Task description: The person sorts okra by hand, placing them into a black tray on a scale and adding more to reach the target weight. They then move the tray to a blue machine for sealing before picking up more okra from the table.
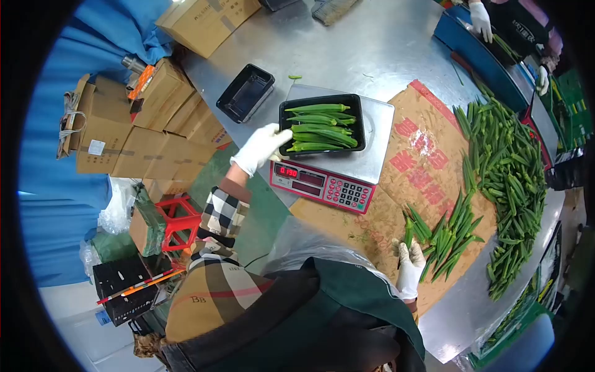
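Note:
A black tray [355, 149] with several green okra pods [319, 129] rests on the metal platform of a red-framed scale [380, 118]; the display reads 0.190. My left hand [260, 147], in a white glove, grips the tray's lower left corner. On the flattened cardboard [365, 232], my right hand [410, 266], also gloved in white, has its fingers closed around an okra pod [408, 232], beside a small okra pile [451, 239]. Farther right lies a large okra heap [505, 186].
Above the scale's left side sits another black tray [245, 93]. Cardboard boxes [149, 149] are stacked at left, near a red stool [178, 223]. At top right, another person's gloved hand [480, 20] is over a blue bin [477, 49].

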A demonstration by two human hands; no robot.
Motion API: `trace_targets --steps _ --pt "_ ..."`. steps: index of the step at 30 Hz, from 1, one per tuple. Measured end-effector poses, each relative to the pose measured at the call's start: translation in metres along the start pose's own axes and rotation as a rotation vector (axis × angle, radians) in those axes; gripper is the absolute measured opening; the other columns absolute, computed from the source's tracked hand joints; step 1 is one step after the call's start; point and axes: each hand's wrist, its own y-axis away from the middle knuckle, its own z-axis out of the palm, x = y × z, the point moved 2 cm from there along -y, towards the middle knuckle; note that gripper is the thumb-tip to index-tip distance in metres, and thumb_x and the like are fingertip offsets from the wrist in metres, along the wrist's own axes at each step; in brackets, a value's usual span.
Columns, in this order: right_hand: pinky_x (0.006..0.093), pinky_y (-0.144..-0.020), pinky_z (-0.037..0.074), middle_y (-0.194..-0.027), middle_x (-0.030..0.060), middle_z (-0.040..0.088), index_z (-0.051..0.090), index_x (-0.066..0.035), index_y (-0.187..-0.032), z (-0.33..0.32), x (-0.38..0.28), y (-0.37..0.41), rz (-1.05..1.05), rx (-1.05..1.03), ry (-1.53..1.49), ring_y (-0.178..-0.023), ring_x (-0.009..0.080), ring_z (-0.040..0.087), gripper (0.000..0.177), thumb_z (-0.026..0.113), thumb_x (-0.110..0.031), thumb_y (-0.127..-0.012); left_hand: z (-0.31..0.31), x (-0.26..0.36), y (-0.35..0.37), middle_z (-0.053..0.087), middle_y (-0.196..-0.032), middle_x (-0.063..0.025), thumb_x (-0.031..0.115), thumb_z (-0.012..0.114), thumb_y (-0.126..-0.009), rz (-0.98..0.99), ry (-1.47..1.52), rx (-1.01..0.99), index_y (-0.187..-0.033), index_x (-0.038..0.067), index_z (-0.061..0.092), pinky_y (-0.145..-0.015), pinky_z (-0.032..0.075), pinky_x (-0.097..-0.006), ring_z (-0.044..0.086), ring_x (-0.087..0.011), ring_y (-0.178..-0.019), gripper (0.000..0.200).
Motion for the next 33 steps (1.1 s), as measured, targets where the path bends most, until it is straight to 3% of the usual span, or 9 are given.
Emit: trace_targets --steps 1,2,5,9,17,21,25,28,33 --pt "0.0245 -0.073 0.051 -0.101 0.0093 0.074 0.066 -0.002 -0.115 0.002 -0.002 0.0 -0.01 0.002 0.004 -0.085 0.0112 0.067 0.017 0.063 -0.007 -0.098 0.008 -0.008 -0.003 0.068 -0.091 -0.0096 0.028 0.067 -0.095 0.01 0.044 -0.052 -0.116 -0.001 0.062 -0.062 0.057 -0.0281 0.067 -0.015 -0.073 0.036" --pt "0.0222 -0.069 0.049 -0.098 0.0081 0.075 0.067 -0.003 -0.113 0.004 -0.005 0.001 -0.024 0.007 0.007 -0.081 0.0085 0.066 0.016 0.063 -0.01 -0.099 0.011 -0.004 -0.013 0.066 -0.093 -0.0123 0.022 0.065 -0.095 0.286 -0.309 0.044 -0.11 -0.004 0.062 -0.059 0.06 -0.031 0.068 -0.018 -0.075 0.03" --pt "0.0232 -0.07 0.05 -0.099 0.0087 0.075 0.067 -0.003 -0.114 0.001 -0.005 0.001 -0.009 0.036 -0.03 -0.082 0.0097 0.067 0.017 0.063 -0.009 -0.099 0.032 0.021 -0.031 0.065 -0.094 -0.0142 0.016 0.062 -0.095 -0.037 0.107 -0.019 -0.102 -0.006 0.059 -0.06 0.064 -0.0343 0.068 -0.0212 -0.077 0.023" --pt "0.0298 -0.088 0.056 -0.106 0.0112 0.071 0.063 0.004 -0.122 -0.006 0.003 -0.002 -0.013 0.01 -0.066 -0.095 0.0179 0.07 0.025 0.062 0.002 -0.097 0.064 0.075 -0.058 0.063 -0.092 -0.0143 0.012 0.06 -0.094 0.122 0.074 -0.125 -0.098 -0.006 0.057 -0.062 0.065 -0.0373 0.068 -0.0227 -0.076 0.019" --pt "0.0277 -0.089 0.053 -0.107 0.0097 0.072 0.062 0.005 -0.121 -0.01 0.003 -0.002 -0.011 0.069 -0.078 -0.097 0.0159 0.069 0.025 0.062 0.002 -0.097 0.157 0.147 -0.184 0.07 -0.098 -0.0111 0.014 0.059 -0.095 0.017 0.12 -0.255 -0.112 0.002 0.063 -0.058 0.06 -0.0365 0.072 -0.0253 -0.072 0.021" --pt "0.0268 -0.089 0.053 -0.107 0.0083 0.072 0.062 0.005 -0.123 -0.013 0.003 -0.003 -0.014 0.115 -0.105 -0.098 0.0142 0.068 0.028 0.063 0.002 -0.096 0.211 0.144 -0.269 0.069 -0.11 -0.0156 0.014 0.063 -0.094 -0.026 0.128 -0.259 -0.119 0.002 0.06 -0.064 0.061 -0.0418 0.074 -0.0353 -0.087 0.028" --pt "0.0268 -0.088 0.054 -0.113 0.0087 0.07 0.059 0.005 -0.127 -0.016 0.002 -0.002 -0.058 0.162 -0.173 -0.099 0.0149 0.068 0.033 0.063 0.005 -0.094 0.234 0.143 -0.281 0.063 -0.102 -0.0113 0.023 0.068 -0.094 0.081 0.439 -0.271 -0.122 0.003 0.054 -0.072 0.059 -0.0412 0.066 -0.029 -0.082 0.037" --pt "0.0278 -0.088 0.054 -0.114 0.0098 0.069 0.056 0.003 -0.13 -0.013 -0.011 0.003 -0.076 0.215 -0.252 -0.1 0.0161 0.068 0.037 0.061 0.008 -0.094 0.187 0.156 -0.278 0.059 -0.116 -0.0108 0.029 0.074 -0.091 0.201 0.187 -0.373 -0.131 0.005 0.051 -0.085 0.055 -0.0405 0.06 -0.0223 -0.101 0.052" --pt "0.0295 -0.086 0.056 -0.108 0.0108 0.068 0.051 0.001 -0.131 -0.03 0.009 0.004 -0.083 0.179 -0.204 -0.096 0.0167 0.068 0.039 0.058 0.01 -0.094 0.035 0.113 -0.261 0.052 -0.145 -0.0188 0.028 0.074 -0.091 0.526 -0.128 0.222 -0.145 -0.001 0.045 -0.103 0.046 -0.0353 0.055 -0.0249 -0.127 0.068"
